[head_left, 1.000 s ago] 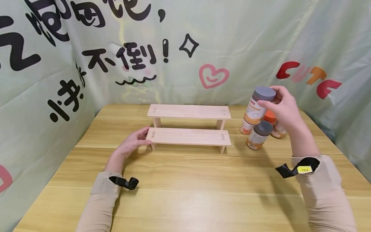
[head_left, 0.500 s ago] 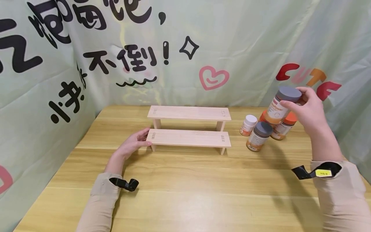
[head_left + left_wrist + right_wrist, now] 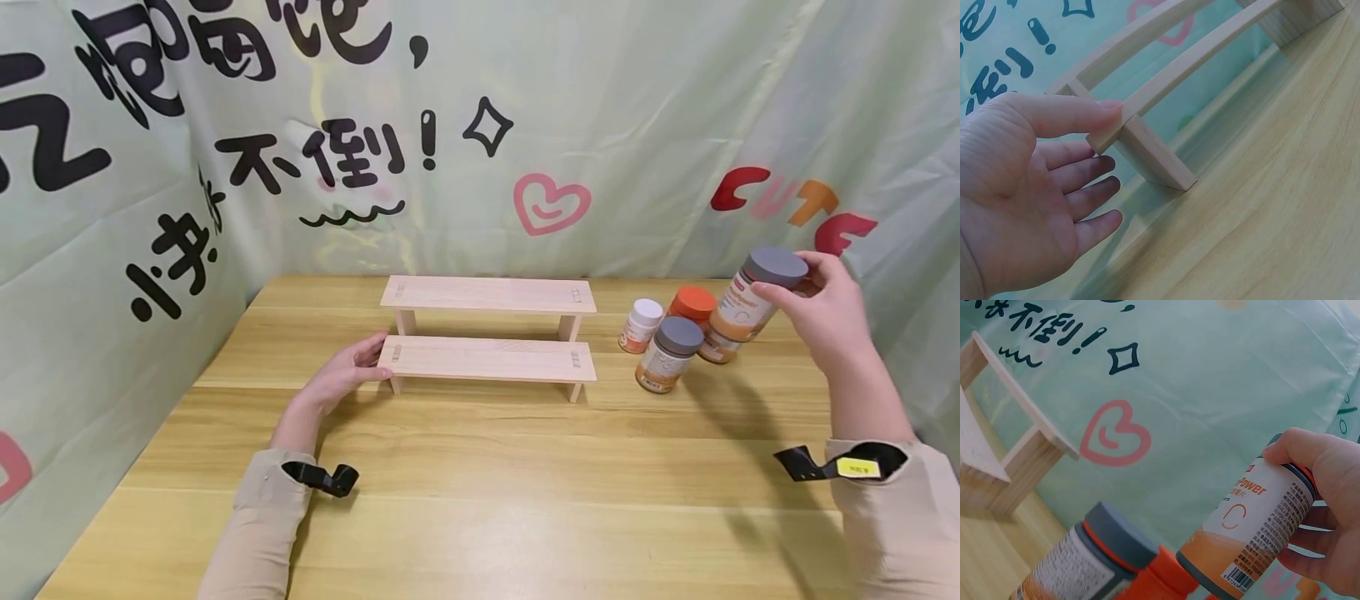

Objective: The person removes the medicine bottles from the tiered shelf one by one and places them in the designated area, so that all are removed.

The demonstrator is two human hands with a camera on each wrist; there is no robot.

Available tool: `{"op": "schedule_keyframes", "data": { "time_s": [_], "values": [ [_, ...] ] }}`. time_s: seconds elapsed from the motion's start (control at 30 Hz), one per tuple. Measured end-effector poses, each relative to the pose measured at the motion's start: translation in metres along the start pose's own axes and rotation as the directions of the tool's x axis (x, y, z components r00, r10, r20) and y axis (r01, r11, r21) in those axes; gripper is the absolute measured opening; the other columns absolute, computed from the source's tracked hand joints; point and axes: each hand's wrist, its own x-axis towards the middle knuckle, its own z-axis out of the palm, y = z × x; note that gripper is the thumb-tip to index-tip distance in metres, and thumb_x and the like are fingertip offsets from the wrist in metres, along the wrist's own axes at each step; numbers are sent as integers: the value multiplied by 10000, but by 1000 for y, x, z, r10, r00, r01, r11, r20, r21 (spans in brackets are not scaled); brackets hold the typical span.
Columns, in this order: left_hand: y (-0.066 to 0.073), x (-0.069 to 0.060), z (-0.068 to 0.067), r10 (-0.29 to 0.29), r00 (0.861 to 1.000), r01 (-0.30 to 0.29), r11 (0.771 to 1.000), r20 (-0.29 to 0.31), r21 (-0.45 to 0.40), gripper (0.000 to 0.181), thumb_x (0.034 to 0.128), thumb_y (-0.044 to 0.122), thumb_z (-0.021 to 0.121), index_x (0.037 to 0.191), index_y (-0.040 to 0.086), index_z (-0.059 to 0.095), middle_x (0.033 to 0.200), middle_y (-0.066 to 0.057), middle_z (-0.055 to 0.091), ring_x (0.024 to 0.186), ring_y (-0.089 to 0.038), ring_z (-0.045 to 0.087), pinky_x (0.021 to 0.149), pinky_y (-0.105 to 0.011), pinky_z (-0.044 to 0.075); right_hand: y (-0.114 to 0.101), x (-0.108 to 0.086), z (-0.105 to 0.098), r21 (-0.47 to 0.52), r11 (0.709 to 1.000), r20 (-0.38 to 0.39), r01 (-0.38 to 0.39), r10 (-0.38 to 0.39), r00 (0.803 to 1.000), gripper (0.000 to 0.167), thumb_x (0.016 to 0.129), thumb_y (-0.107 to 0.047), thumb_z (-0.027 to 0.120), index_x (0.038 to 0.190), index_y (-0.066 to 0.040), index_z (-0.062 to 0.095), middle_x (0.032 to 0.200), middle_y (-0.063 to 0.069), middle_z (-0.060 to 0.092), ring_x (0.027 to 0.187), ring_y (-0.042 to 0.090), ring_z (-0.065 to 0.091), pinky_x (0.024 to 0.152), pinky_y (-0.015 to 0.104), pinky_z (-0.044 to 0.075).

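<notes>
A two-tier wooden stand [image 3: 487,358] stands on the table. My left hand [image 3: 347,368] pinches the left end of its lower board, thumb [image 3: 1079,115] on the edge, other fingers loosely bent. At the right, my right hand [image 3: 828,312] grips a supplement bottle [image 3: 742,308] with a grey lid and a white and orange label, tilted and off the table. Below and left of it stand a smaller grey-lidded bottle [image 3: 667,357], an orange-lidded bottle [image 3: 692,304] and a small white-lidded bottle [image 3: 641,325]. Another bottle [image 3: 717,348] is partly hidden behind the held one.
The wood-grain table [image 3: 480,500] spreads in front of the stand. A pale green cloth [image 3: 637,125] with black lettering and a pink heart hangs behind. Black straps with small mounts sit round both sleeve cuffs.
My right hand has carried the grey-lidded bottle rightward from above the white-lidded bottle, then lower, past the orange-lidded ones. My left hand keeps its place on the stand.
</notes>
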Motion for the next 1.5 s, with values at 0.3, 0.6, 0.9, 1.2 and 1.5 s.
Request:
{"op": "schedule_keyframes", "data": {
  "time_s": [0.3, 0.6, 0.9, 1.2, 1.5],
  "values": [
    [2, -1, 0, 5, 1000, -5, 1000, 8, 11, 777, 856, 37, 608, 1452, -68, 120, 1497, -250, 154, 1359, -384, 178, 1101, -488, 168, 22, -5, -3, -58, 998, 23, -31, 32, 999, 566, 866, -323, 636, 1303, -104, 352, 1032, -164, 402, 881, -25, 416, 665, 26, 360],
    [1, 0, 0, 12, 1000, -11, 1000, 10, -3, 781, 860, 56, 619, 1454, -61, 126, 1502, -238, 156, 1363, -374, 177, 1103, -482, 166, 42, -13, 3, -157, 986, 47, -60, 69, 997, 711, 880, -326, 612, 1357, 81, 279, 1114, 65, 436, 836, -28, 376, 611, 77, 353],
    [3, -1, 1, 13, 1000, -13, 1000, 9, -2, 787, 855, 58, 622, 1450, -72, 123, 1496, -250, 162, 1356, -385, 188, 1100, -488, 171, 59, -20, 14, -174, 985, 67, -17, 29, 997, 665, 880, -284, 608, 1320, 114, 307, 1147, 192, 434, 836, -59, 363, 609, 56, 339],
    [2, -2, 2, 15, 1000, -15, 1000, 6, 4, 781, 852, 60, 623, 1450, -67, 136, 1499, -246, 156, 1359, -383, 180, 1102, -487, 166, 70, -27, 25, -169, 986, 110, -2, 21, 994, 650, 887, -249, 601, 1312, 148, 311, 1208, 316, 418, 864, 5, 394, 619, 60, 338],
    [2, -1, 1, 13, 1000, -13, 1000, 8, 1, 780, 855, 57, 618, 1451, -66, 130, 1497, -247, 161, 1357, -381, 187, 1102, -486, 169, 73, -31, 30, -186, 982, 116, -18, 40, 992, 655, 890, -252, 579, 1313, 156, 289, 1236, 349, 399, 940, 192, 415, 667, 130, 329]
  ]
}}
